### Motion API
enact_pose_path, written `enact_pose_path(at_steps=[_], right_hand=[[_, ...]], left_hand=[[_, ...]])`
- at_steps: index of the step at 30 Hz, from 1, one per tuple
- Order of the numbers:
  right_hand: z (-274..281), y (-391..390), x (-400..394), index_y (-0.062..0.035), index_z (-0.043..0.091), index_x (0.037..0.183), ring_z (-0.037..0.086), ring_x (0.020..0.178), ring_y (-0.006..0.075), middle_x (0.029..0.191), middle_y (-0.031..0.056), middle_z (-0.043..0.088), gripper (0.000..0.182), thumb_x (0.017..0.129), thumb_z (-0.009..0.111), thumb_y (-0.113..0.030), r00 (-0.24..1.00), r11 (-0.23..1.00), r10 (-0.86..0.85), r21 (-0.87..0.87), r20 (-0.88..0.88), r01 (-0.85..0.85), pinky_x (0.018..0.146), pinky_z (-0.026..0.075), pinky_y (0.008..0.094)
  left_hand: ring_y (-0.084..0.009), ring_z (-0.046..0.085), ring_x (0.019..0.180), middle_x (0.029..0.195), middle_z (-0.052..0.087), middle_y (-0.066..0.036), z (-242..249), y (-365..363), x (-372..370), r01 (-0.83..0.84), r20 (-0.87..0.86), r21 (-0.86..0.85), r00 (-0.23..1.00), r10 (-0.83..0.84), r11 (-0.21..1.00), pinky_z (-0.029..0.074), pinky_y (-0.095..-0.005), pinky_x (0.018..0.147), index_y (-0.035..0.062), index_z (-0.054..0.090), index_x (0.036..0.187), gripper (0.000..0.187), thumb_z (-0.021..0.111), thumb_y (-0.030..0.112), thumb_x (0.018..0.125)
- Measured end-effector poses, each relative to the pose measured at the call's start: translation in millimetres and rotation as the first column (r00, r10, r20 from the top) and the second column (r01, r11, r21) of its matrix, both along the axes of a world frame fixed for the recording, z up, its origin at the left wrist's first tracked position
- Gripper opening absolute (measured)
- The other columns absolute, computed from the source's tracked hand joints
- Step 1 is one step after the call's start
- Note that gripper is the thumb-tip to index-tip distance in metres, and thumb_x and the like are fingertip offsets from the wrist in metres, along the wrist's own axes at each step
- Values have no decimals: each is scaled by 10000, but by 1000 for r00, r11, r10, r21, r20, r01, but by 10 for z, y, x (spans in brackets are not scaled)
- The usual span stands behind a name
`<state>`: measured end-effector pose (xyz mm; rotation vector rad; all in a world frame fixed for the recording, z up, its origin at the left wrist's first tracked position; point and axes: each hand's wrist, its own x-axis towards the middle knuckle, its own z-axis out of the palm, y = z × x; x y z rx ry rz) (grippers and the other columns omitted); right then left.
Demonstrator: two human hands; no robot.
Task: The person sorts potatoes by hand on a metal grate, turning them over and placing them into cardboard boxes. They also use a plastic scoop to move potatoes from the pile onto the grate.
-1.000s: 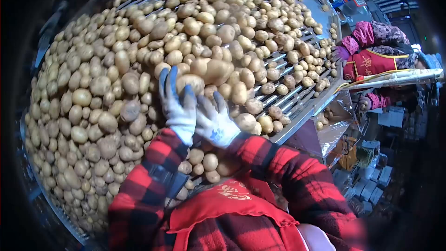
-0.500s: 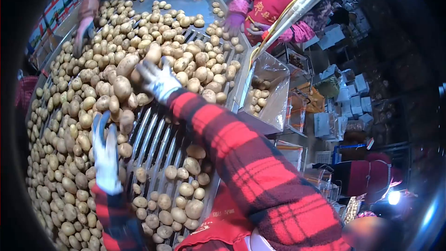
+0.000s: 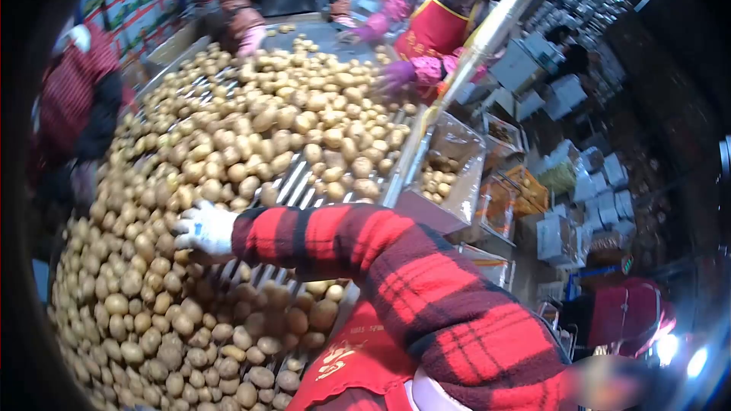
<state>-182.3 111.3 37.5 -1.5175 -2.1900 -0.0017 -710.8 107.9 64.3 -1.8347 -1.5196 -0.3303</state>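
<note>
The right hand [image 3: 204, 230], in a white glove, lies low over the potatoes [image 3: 221, 148], about midway along the table [image 3: 407, 164] and toward its left edge. Its fingers are spread and bent, tips toward that left edge. I can't make out whether they have closed on a potato, since the glove hides what is under the palm. The left hand does not show, so its grip can't be judged; the right is the only one seen at the heap.

The nearest potatoes lie right at the fingertips, toward the left edge, with more just beside the hand toward the far edge. They are round to oval and share no common long axis; the fingers run crosswise to the table, in line with the plaid sleeve [image 3: 320, 232], which comes in from the right edge. Beyond the sleeve, metal slats [image 3: 295, 183] show between potatoes; on its near side more potatoes lie toward the near edge.

A co-worker's pink glove [image 3: 251, 40] is at the far edge, well apart from the right hand, and another's purple glove [image 3: 393, 78] is by the far right corner. Past the right edge, a lined box [image 3: 435, 213] holds some potatoes.
</note>
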Motion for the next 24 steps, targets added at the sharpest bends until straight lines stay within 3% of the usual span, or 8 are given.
enact_pose_path(at_steps=[2, 6, 9, 12, 14, 18, 20, 24], right_hand=[[190, 354, -609, -244, 714, 1267, 593, 1241, 319, 1320, 76, 641, 509, 795, 816, -404, 992, 992, 127, 8, -7, -127, 999, 456, 534], [176, 1201, -1726, -221, 689, 1343, 639, 1243, 328, 1374, 97, 662, 612, 771, 838, -381, 945, 928, 328, 194, -12, -320, 1079, 454, 579], [642, 1676, -2204, -192, 722, 1197, 708, 1087, 370, 1185, 109, 715, 376, 868, 720, -372, 852, 862, 502, 167, -148, -479, 809, 588, 508], [984, 1829, -2699, -168, 703, 1325, 640, 1286, 384, 1375, 152, 696, 417, 1010, 580, -412, 927, 881, 375, -309, -3, -357, 1159, 376, 615], [754, 2152, -2965, -145, 696, 1309, 682, 1190, 395, 1241, 193, 738, 435, 1011, 631, -455, 933, 869, 311, -344, -181, -356, 1053, 508, 518], [795, 2202, -2973, -99, 807, 1112, 732, 1105, 393, 1128, 194, 782, 462, 950, 612, -485, 916, 822, 400, -446, 14, -352, 984, 546, 511], [837, 2057, -2835, -100, 829, 1052, 746, 1073, 381, 1094, 188, 791, 445, 926, 619, -472, 891, 788, 452, -487, 42, -377, 962, 560, 499], [878, 1737, -2386, -124, 802, 1084, 761, 930, 362, 935, 156, 784, 362, 969, 599, -401, 760, 765, 598, -468, 257, -443, 869, 596, 472]], left_hand=[[-343, 517, 1439, 1567, 521, -251, -131, 78, 189, 161, 470, 42, 868, -162, 986, 392, -454, 1219, -57, 506, 1515, 515, 629, 202, 1088], [-359, 540, 1418, 1539, 549, -265, -108, 178, 458, 117, 707, 47, 698, -116, 992, 398, -454, 1219, -69, 515, 1503, 539, 659, 232, 1080], [-301, 514, 1434, 1564, 531, -221, 67, 150, 629, 200, 941, 5, 330, -72, 980, 396, -418, 1212, -45, 481, 1538, 582, 652, 274, 1083], [-319, 526, 1398, 1547, 517, -222, 122, 56, 696, 206, 973, 4, 223, -51, 979, 421, -422, 1193, -44, 480, 1530, 575, 660, 261, 1078], [-324, 500, 1422, 1560, 494, -226, 65, 62, 748, 234, 999, -33, 22, 29, 972, 405, -421, 1207, -41, 450, 1545, 593, 655, 255, 1075], [-300, 470, 1463, 1616, 451, -202, -128, 20, 1309, 156, 948, -263, 224, 225, 952, 387, -395, 1217, -3, 342, 1618, 664, 598, 338, 1108], [-311, 411, 1514, 1662, 394, -214, -137, 30, 1529, 247, 945, -261, -133, 299, 933, 367, -397, 1235, 16, 294, 1650, 689, 594, 318, 1108], [-292, 532, 1350, 1536, 519, -171, -360, -15, 1871, 283, 817, -327, -396, 420, 902, 472, -419, 1112, 116, 201, 1692, 817, 640, 379, 1055]])
